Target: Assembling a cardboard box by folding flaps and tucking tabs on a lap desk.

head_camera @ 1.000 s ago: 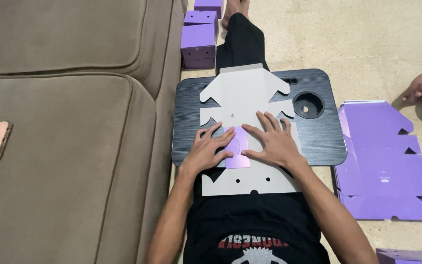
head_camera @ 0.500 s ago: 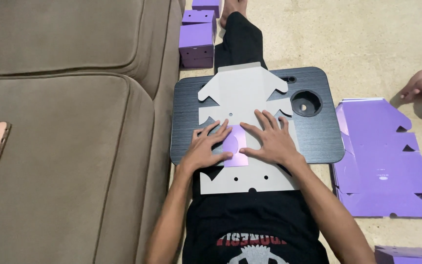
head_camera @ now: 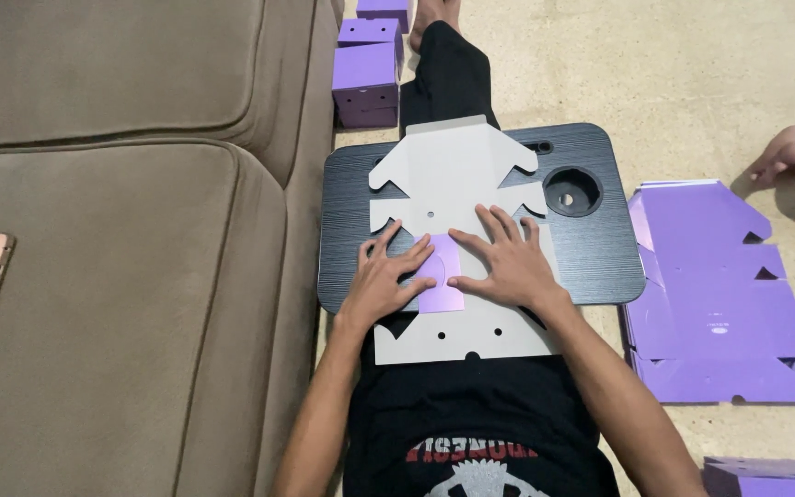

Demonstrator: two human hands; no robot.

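Both hands, left hand and right hand, fingers spread, press flat box blank, long axis pointing away

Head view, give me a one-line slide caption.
Both hands press a purple flap flat on a grey box blank atop a lap desk.

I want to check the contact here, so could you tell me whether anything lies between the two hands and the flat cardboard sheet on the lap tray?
Nothing visible does. The left hand and right hand press flat on the cardboard sheet, either side of its purple flap.
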